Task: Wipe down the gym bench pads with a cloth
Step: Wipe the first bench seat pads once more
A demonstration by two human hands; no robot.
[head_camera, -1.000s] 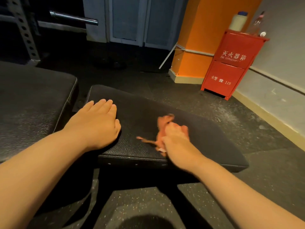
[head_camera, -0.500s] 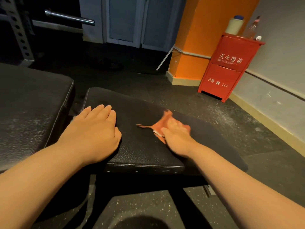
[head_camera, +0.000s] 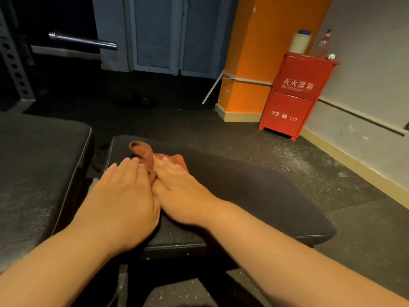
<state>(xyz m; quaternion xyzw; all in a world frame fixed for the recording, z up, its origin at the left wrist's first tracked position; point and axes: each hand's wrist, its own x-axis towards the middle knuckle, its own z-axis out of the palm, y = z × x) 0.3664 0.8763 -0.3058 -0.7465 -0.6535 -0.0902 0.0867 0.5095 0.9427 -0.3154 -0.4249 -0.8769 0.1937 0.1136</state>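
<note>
A black seat pad of a gym bench lies in front of me, with a larger black back pad to its left. A small red-brown cloth lies bunched near the seat pad's far left edge. My right hand lies flat on the cloth with straight fingers, pressing it onto the pad. My left hand rests flat on the seat pad right beside it, touching the right hand; its fingertips reach the cloth's edge.
A red fire-extinguisher cabinet stands by the grey wall at the right, with bottles on top. An orange pillar rises behind it. A steel barbell end and a perforated rack post are at the far left.
My right hand has slid the cloth from the seat pad's near middle to its far left part, ending against my left hand. The left hand has stayed on the pad.
</note>
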